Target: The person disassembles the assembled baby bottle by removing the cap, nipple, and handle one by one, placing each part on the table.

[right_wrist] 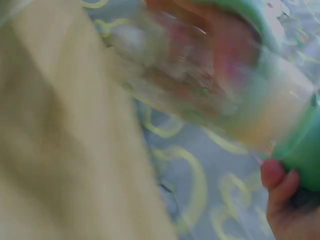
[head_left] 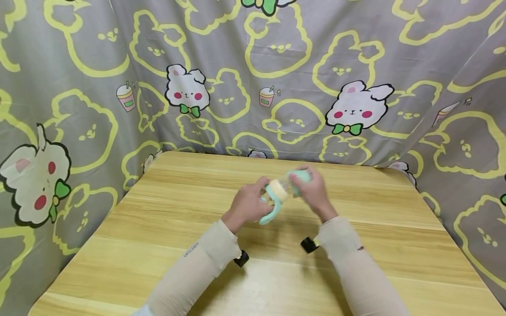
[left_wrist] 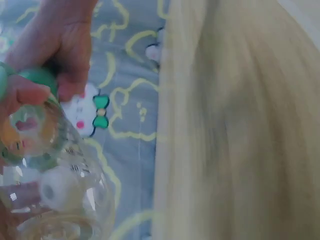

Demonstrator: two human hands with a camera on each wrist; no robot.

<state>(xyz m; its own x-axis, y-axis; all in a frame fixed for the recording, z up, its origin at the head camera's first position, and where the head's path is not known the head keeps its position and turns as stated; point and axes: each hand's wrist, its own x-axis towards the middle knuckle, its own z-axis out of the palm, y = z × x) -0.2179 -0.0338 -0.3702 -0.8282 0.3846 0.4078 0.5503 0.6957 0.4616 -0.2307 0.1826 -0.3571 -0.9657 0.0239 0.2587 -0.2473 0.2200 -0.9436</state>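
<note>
Over the middle of the table, my left hand (head_left: 247, 202) grips a clear baby bottle (head_left: 278, 190) that has a cream collar and mint-green handles. The bottle is tilted, its nipple end pointing up and right. My right hand (head_left: 314, 193) holds a mint-green bottle cap (head_left: 302, 177) close to the nipple; a pale teat shows between cap and collar in the head view. From the left wrist, the transparent bottle body (left_wrist: 75, 170) has a printed picture and a white piece inside. In the blurred right wrist view, fingers grasp the green cap (right_wrist: 306, 150) beside the collar.
The wood-grain table (head_left: 158, 228) extends under both arms. A grey curtain (head_left: 229, 52) with yellow outlines and white rabbit faces hangs behind the table and along its sides. A small black device (head_left: 309, 245) is strapped at the right wrist, another (head_left: 241, 259) at the left.
</note>
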